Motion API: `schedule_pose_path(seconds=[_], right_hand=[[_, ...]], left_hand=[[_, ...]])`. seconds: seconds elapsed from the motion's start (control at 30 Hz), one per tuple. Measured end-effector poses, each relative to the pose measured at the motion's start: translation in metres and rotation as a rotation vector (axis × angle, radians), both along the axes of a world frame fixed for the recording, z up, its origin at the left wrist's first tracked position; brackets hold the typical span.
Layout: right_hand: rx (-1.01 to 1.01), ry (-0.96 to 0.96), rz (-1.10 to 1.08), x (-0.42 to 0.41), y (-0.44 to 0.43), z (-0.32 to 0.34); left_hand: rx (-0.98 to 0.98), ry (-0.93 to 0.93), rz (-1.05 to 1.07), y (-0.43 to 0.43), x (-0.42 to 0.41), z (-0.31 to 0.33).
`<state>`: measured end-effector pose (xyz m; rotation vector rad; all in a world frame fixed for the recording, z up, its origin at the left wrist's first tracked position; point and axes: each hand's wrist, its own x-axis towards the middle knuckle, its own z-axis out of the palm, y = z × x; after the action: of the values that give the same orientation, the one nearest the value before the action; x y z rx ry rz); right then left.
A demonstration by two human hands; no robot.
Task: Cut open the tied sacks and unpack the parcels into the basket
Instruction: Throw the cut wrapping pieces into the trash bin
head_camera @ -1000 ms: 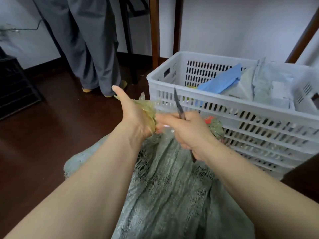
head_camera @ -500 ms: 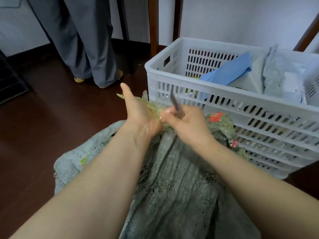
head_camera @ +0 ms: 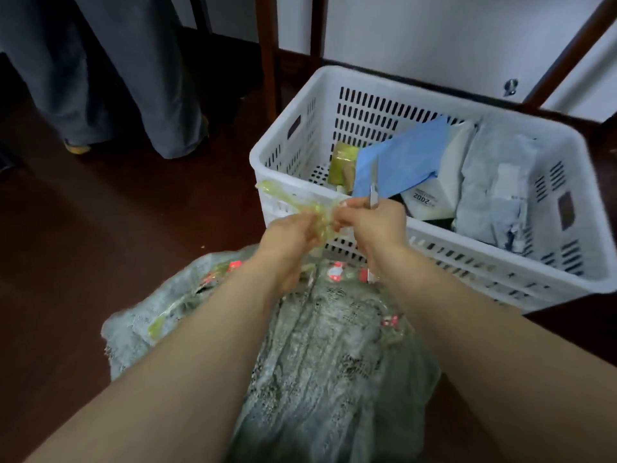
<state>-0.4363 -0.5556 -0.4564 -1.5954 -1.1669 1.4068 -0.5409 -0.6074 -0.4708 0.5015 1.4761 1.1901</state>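
Observation:
A grey woven sack (head_camera: pixel 310 355) lies on the dark floor between my forearms, its neck bound with yellow-green tape (head_camera: pixel 300 205). My left hand (head_camera: pixel 287 235) pinches the tape at the neck. My right hand (head_camera: pixel 374 225) grips a thin knife (head_camera: pixel 374 185) with the blade pointing up, and its fingertips touch the same tape. Just beyond stands the white plastic basket (head_camera: pixel 293 162), holding a blue parcel (head_camera: pixel 400 158), white and grey parcels (head_camera: pixel 494 182) and a small yellow-green packet (head_camera: pixel 344 162).
A person in grey trousers (head_camera: pixel 133 78) stands at the back left on the dark wooden floor (head_camera: pixel 117 228). Wooden furniture legs (head_camera: pixel 268 51) rise behind the basket against the white wall. A slanted wooden post (head_camera: pixel 567 51) is at the back right.
The view has tilted down and the basket's inside shows. My left thumb, earlier stuck out, has closed onto the tape. Both hands have lifted the tape strand toward the basket's rim.

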Motion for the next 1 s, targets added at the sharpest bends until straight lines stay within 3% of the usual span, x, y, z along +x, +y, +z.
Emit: schedule_pose_path(seconds=[0.07, 0.23, 0.3, 0.4, 0.47, 0.6, 0.63, 0.67, 0.73, 0.8, 0.9, 1.0], right_hand=[[-0.128, 0.136, -0.007, 0.007, -0.011, 0.01], [-0.457, 0.479, -0.012, 0.046, -0.037, 0.041], [-0.485, 0.456, 0.037, 0.067, -0.046, 0.064], [-0.369, 0.257, 0.1, 0.098, -0.062, 0.096], [-0.357, 0.257, 0.049, 0.126, -0.072, 0.111], [-0.432, 0.324, -0.201, 0.201, -0.082, 0.143], [-0.432, 0.345, -0.256, 0.22, -0.085, 0.152], [-0.415, 0.36, -0.295, 0.239, -0.088, 0.163], [-0.363, 0.397, -0.361, 0.271, -0.094, 0.184], [-0.31, 0.421, -0.397, 0.297, -0.1, 0.206], [-0.302, 0.399, -0.36, 0.322, -0.118, 0.235], [-0.262, 0.438, -0.365, 0.349, -0.15, 0.257]], left_hand=[[-0.046, 0.179, 0.036, 0.002, 0.009, 0.008], [-0.045, 0.338, -0.063, -0.017, 0.043, 0.046], [-0.001, 0.506, -0.134, -0.028, 0.061, 0.064], [0.034, 0.758, -0.233, -0.043, 0.095, 0.093], [0.024, 0.675, -0.23, -0.052, 0.123, 0.125], [-0.075, -0.229, 0.092, -0.061, 0.169, 0.2], [-0.069, -0.317, 0.205, -0.062, 0.176, 0.216], [-0.07, -0.302, 0.295, -0.062, 0.183, 0.231], [-0.083, -0.089, 0.323, -0.065, 0.198, 0.251], [-0.053, 0.088, 0.14, -0.068, 0.226, 0.267], [-0.034, 0.103, -0.228, -0.076, 0.284, 0.289], [-0.023, 0.137, -0.456, -0.09, 0.335, 0.303]])
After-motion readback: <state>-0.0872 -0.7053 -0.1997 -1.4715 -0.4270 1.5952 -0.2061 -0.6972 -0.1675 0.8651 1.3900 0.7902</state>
